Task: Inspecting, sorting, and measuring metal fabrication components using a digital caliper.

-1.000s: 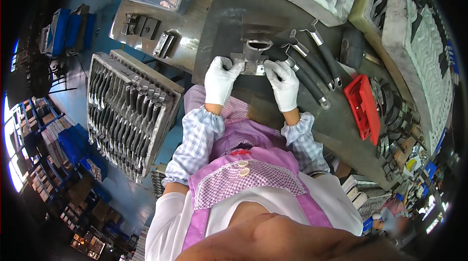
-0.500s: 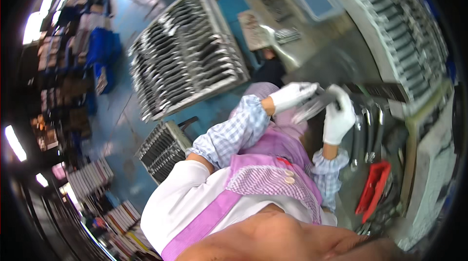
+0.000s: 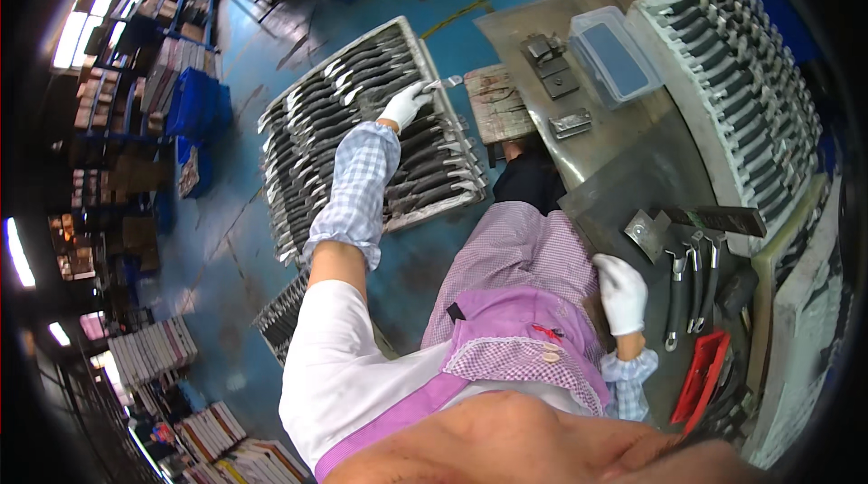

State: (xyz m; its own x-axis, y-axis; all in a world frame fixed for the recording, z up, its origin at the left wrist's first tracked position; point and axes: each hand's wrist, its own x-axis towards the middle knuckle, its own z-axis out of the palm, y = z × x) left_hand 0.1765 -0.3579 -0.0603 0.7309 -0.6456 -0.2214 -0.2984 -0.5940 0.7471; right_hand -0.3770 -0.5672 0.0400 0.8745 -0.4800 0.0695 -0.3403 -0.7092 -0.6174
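My left hand (image 3: 407, 106), in a white glove, reaches over the tray (image 3: 418, 36) on my left. Its fingers are closed on a tool, and a shiny metal end (image 3: 444, 83) juts past them toward the tray's edge; the rest is mostly hidden. Under and around the hand lie rows of black-handled metal tools (image 3: 348, 118). By my lap, at the bench's near edge, my gloved right hand (image 3: 622, 294) is closed with its fingers bent together, and nothing shows in it. Several black-handled tools (image 3: 694, 289) lie on the bench to its right, near a metal plate (image 3: 647, 235).
A pale rack (image 3: 665, 18) full of black-handled tools stands at the bench's far right. On the bench are a clear plastic box (image 3: 615, 59), metal blocks (image 3: 551, 68) and a red tray (image 3: 698, 380). A wooden block (image 3: 499, 104) sits between bench and left tray.
My left hand has gone from beside my right hand, where a metal tool was held, out to the left tray. My right hand has dropped lower, toward my lap, and let go.
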